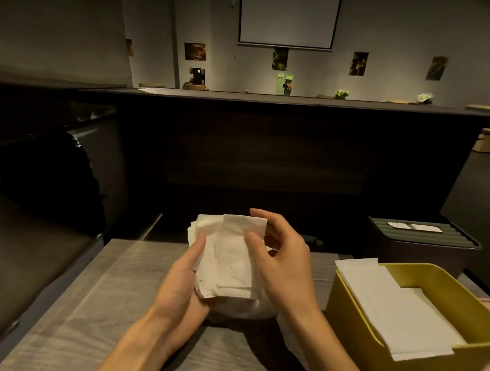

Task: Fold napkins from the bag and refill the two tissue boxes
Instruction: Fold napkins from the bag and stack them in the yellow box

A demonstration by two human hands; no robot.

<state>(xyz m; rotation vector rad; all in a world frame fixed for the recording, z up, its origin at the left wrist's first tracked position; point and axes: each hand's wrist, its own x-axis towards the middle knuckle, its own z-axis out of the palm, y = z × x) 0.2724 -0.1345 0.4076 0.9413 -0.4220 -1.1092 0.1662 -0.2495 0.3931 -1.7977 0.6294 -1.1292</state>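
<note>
White napkins (225,260) sit as a loose stack above the bench (75,322), cradled in the left hand (183,285), whose grip curls round them, while the right hand (281,257) pinches the top sheet; a careless tug could spill the stack short of the yellow tissue box (358,315), already part filled

Both hands (237,271) hold a napkin stack (228,260) beside the yellow box (343,299).
</note>
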